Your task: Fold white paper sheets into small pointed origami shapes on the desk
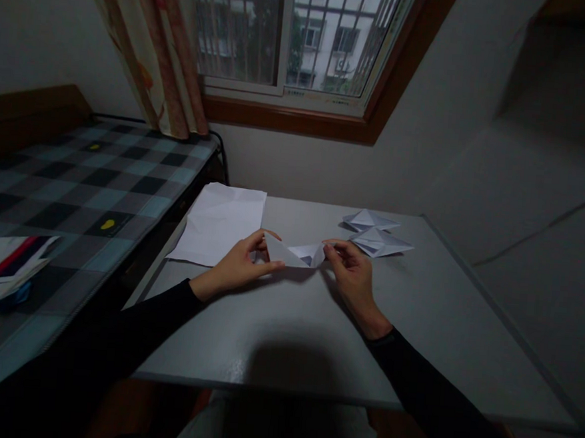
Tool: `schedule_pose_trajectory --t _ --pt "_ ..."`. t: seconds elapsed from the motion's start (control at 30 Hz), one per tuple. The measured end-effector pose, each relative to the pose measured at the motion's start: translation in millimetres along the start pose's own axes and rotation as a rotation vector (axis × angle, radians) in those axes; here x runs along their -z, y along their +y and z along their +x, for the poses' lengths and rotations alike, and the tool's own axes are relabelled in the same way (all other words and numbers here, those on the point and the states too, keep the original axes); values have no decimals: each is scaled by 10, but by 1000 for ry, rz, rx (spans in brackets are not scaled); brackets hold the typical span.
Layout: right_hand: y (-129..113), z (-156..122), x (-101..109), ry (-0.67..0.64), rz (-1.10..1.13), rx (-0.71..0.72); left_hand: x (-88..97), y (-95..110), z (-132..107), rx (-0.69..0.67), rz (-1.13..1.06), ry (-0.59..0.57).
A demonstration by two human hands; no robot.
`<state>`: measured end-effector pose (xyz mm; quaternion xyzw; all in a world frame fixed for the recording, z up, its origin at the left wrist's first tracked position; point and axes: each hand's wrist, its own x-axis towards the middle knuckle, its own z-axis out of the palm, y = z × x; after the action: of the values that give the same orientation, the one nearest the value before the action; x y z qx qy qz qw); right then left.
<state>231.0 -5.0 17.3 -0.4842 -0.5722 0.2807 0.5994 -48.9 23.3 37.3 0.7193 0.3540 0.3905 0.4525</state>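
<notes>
A folded sheet of white paper is held between my two hands, just above the table. My left hand grips its left end, thumb along the lower edge and fingers behind. At the right end, my right hand pinches a corner between thumb and fingers. The paper dips in the middle, where an opening between its folds shows. Two folded paper boats lie close together just beyond my right hand. A stack of white paper sheets lies beyond my left hand.
The pale table meets the wall under a barred window. To the left stands a bed with a checked cover, papers lying on it. A patterned curtain hangs by the window.
</notes>
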Motion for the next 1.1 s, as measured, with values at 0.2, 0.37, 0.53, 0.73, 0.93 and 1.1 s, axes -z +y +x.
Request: schedule_pose_trajectory --t 0.2,0.37,0.53,0.73,0.93,1.1 --pt "-17 -7 -15 -8 2 -10 -32 16 -24 -18 -23 -23" --pt "8 31 -8 10 103 -65 -33 16 13 37 -100 86" --pt "-22 -6 -28 -168 84 -139 -39 15 28 61 -111 120" --pt "-78 -48 -36 -231 -23 -152 -66 -23 2 82 -53 53" --pt "-50 -71 -35 -250 -92 -102 -85 -27 2 62 -13 10" --pt "-22 -92 -43 -327 -309 177 -77 -47 7 -22 121 58"
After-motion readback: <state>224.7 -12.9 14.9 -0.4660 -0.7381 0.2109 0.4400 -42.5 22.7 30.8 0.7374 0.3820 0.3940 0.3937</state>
